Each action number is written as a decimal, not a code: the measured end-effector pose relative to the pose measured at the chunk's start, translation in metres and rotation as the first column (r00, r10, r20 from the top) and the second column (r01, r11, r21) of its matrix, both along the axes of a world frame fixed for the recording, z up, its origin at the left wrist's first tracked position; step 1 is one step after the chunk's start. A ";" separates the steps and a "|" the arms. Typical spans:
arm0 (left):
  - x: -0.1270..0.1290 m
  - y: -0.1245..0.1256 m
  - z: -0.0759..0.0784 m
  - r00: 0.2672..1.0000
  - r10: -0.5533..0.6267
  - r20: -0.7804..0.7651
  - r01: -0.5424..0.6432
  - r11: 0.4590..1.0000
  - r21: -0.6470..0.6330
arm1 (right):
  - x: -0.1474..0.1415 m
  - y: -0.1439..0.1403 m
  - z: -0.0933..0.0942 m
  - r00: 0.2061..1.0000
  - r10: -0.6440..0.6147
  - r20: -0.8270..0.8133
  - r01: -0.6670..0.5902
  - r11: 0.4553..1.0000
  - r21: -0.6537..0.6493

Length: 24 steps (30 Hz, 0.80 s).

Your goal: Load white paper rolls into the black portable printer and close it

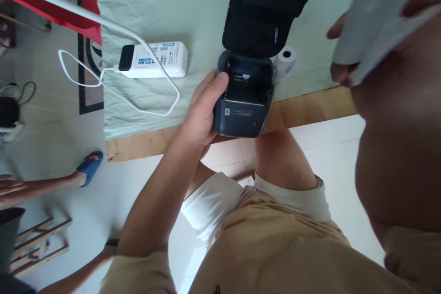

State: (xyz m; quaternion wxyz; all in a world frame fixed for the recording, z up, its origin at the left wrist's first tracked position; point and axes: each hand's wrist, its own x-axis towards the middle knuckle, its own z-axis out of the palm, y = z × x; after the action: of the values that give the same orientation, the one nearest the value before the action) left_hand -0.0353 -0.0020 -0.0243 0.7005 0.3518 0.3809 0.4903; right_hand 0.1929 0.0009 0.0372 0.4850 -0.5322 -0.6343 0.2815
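"What's taking up the most room?"
"The table [203, 4], which is wearing a pale green cloth and showing a bare wooden strip on the person's side."
"And at that strip?"
"A dark printer [247, 89] is jutting over it, its lid [265, 14] leaning back and its bay exposing a small printed label. The left hand [203, 109] is grasping the body, thumb hooking over the rim, the other fingers mostly hiding. That side grip is probably steadying it while leaving the bay unblocked."
"The right hand?"
"The right hand [404, 59] is hanging well to the right, its fingers curling around a large paper roll [368, 20]. A loose end is trailing, so the wide grip is presumably avoiding crushing the paper."
"Then?"
"A white power bank [146, 60] is lying left of the printer, perhaps clear of the hands, with a white cable [99, 18] plugging into its dark end and looping across it."
"Smallest?"
"A small roll [286, 57] is lying just beside the printer's right side; whether they're touching, I'm not managing to tell."
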 end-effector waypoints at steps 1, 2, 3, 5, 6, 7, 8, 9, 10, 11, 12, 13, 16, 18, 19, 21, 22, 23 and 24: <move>0.000 0.000 0.000 1.000 -0.011 0.012 0.011 1.000 -0.010 | 0.007 0.001 -0.011 0.991 -0.090 -0.101 0.085 0.995 -0.052; -0.001 0.000 0.000 1.000 -0.023 0.016 0.023 1.000 -0.019 | 0.014 0.003 -0.023 0.976 -0.159 -0.151 0.144 0.984 -0.103; -0.001 0.000 0.000 1.000 -0.026 0.014 0.026 0.999 -0.024 | 0.020 0.006 -0.034 0.973 -0.189 -0.134 0.174 0.978 -0.115; 0.000 0.000 0.002 1.000 -0.018 -0.007 0.018 0.999 -0.028 | 0.029 0.011 -0.050 0.977 -0.209 0.039 0.211 0.975 -0.072; 0.000 0.001 0.003 1.000 -0.007 -0.019 0.006 1.000 -0.028 | 0.032 0.013 -0.054 0.969 -0.214 0.122 0.220 0.975 -0.036; 0.001 0.001 0.004 0.999 0.005 -0.032 -0.006 1.000 -0.026 | 0.034 0.015 -0.055 0.955 -0.219 0.198 0.225 0.974 -0.005; 0.001 0.001 0.005 0.999 0.015 -0.042 -0.016 1.000 -0.022 | 0.035 0.018 -0.055 0.939 -0.227 0.257 0.230 0.973 0.019; 0.001 0.001 0.006 0.999 0.021 -0.047 -0.022 1.000 -0.020 | 0.036 0.021 -0.053 0.924 -0.231 0.305 0.231 0.972 0.038; 0.002 0.001 0.006 0.999 0.024 -0.048 -0.025 1.000 -0.019 | 0.036 0.024 -0.052 0.910 -0.224 0.349 0.221 0.974 0.048; 0.002 0.002 0.006 0.999 0.026 -0.046 -0.027 0.999 -0.021 | 0.037 0.028 -0.050 0.893 -0.211 0.397 0.209 0.977 0.049; 0.002 0.002 0.005 0.999 0.024 -0.042 -0.025 0.999 -0.026 | 0.038 0.031 -0.050 0.876 -0.201 0.438 0.202 0.978 0.046; 0.002 0.002 0.005 0.999 0.021 -0.038 -0.022 0.999 -0.034 | 0.040 0.033 -0.049 0.863 -0.193 0.468 0.198 0.979 0.039; 0.002 0.002 0.004 0.999 0.028 -0.043 -0.030 0.999 -0.043 | 0.041 0.031 -0.048 0.829 -0.175 0.531 0.162 0.984 0.072; 0.003 0.002 0.005 0.999 0.028 -0.046 -0.029 0.999 -0.030 | 0.036 0.020 -0.044 0.814 -0.195 0.547 0.106 0.976 0.190; 0.003 0.002 0.005 0.998 0.031 -0.047 -0.032 0.999 -0.019 | 0.031 0.013 -0.042 0.821 -0.207 0.532 0.077 0.964 0.256; 0.003 0.001 0.006 0.998 0.035 -0.053 -0.036 0.999 -0.011 | 0.017 0.002 -0.041 0.861 -0.182 0.474 0.029 0.950 0.311; 0.004 0.001 0.006 0.998 0.037 -0.058 -0.038 0.999 -0.015 | 0.009 -0.001 -0.042 0.876 -0.153 0.457 0.003 0.950 0.313; 0.004 0.001 0.006 0.997 0.037 -0.062 -0.038 0.999 -0.022 | 0.001 -0.002 -0.044 0.881 -0.120 0.458 -0.016 0.959 0.283; 0.004 0.002 0.006 0.997 0.036 -0.066 -0.038 0.999 -0.030 | -0.006 0.000 -0.047 0.880 -0.093 0.467 -0.024 0.971 0.238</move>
State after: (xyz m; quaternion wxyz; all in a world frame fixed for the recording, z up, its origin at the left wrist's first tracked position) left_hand -0.0318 -0.0004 -0.0185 0.6837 0.3497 0.4177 0.4855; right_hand 0.1871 0.0004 -0.0100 0.3799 -0.5342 -0.7531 0.0562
